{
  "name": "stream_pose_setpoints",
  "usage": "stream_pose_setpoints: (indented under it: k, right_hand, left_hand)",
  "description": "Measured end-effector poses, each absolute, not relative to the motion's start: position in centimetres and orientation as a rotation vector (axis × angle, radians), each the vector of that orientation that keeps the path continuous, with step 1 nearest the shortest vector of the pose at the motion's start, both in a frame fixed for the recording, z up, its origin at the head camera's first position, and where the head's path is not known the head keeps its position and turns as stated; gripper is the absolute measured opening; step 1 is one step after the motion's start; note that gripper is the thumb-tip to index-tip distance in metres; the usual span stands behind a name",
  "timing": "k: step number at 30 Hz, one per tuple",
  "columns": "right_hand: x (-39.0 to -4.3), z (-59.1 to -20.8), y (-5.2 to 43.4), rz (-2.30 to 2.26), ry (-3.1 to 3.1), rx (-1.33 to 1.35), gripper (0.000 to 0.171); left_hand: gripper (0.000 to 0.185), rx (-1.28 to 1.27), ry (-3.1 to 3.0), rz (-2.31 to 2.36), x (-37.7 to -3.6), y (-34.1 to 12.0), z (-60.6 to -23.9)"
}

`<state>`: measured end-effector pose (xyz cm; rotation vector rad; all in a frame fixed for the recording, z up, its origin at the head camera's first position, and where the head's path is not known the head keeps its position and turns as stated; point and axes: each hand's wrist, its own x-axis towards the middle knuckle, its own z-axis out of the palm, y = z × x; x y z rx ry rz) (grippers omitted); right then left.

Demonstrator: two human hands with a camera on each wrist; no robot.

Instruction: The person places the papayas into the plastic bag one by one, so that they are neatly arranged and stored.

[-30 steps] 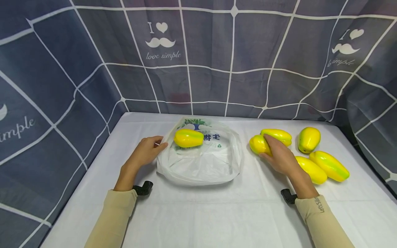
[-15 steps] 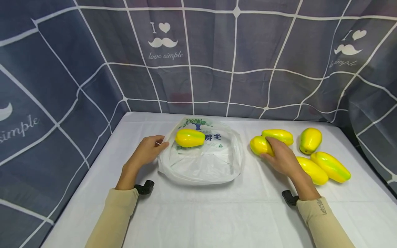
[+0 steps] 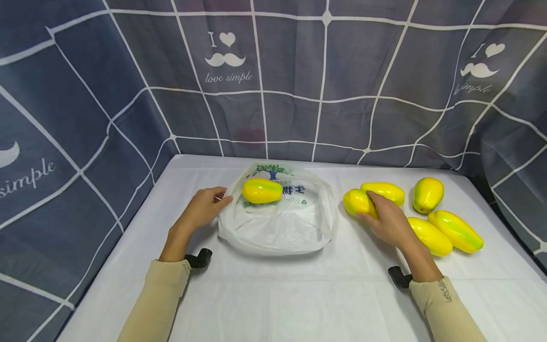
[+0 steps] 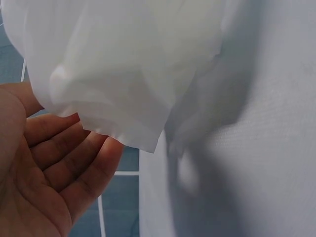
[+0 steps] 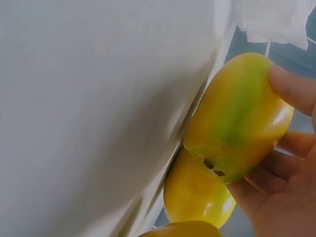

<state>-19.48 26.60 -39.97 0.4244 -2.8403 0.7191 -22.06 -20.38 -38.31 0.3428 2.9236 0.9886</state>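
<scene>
A white plastic bag (image 3: 278, 232) with green and blue print lies spread in the middle of the white table. My left hand (image 3: 202, 206) pinches its left rim between thumb and fingers; the left wrist view shows the thin bag edge (image 4: 123, 64) at the fingertips. On the bag's printed side, within its rim, lies one yellow papaya (image 3: 261, 191). To the right, my right hand (image 3: 391, 221) grips another papaya (image 3: 358, 202), thumb on the near side. In the right wrist view, this papaya (image 5: 237, 116) has a green streak and a dark stem end.
Behind the gripped papaya lies another papaya (image 3: 384, 192). Further right are a greener papaya (image 3: 428, 194) and two more, one papaya (image 3: 429, 236) close by my right wrist and one papaya (image 3: 456, 231) beside it. A dark checked curtain (image 3: 290, 76) hangs behind and beside the table.
The papaya in my right hand has shifted very slightly left. The left hand and the bag have kept their places.
</scene>
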Motion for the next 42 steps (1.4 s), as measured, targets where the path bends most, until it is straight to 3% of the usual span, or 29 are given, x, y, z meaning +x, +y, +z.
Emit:
stream_pose_setpoints:
  k: [12, 24, 42]
  right_hand:
    - [-18.4, -38.6, 25.7, 0.741, -2.800, 0.420, 0.065]
    - [-17.6, -37.5, 24.0, 0.707, -2.654, 0.630, 0.058]
    - [-16.3, -35.6, 21.2, 0.715, -2.593, 0.693, 0.059]
  left_hand:
    - [0.049, 0.350, 2.929, 0.996, -21.9, -20.5, -38.2]
    - [0.047, 0.352, 2.934, 0.998, -21.9, -20.6, -38.1]
    - [0.048, 0.343, 2.911, 0.993, -22.0, -20.5, -37.8]
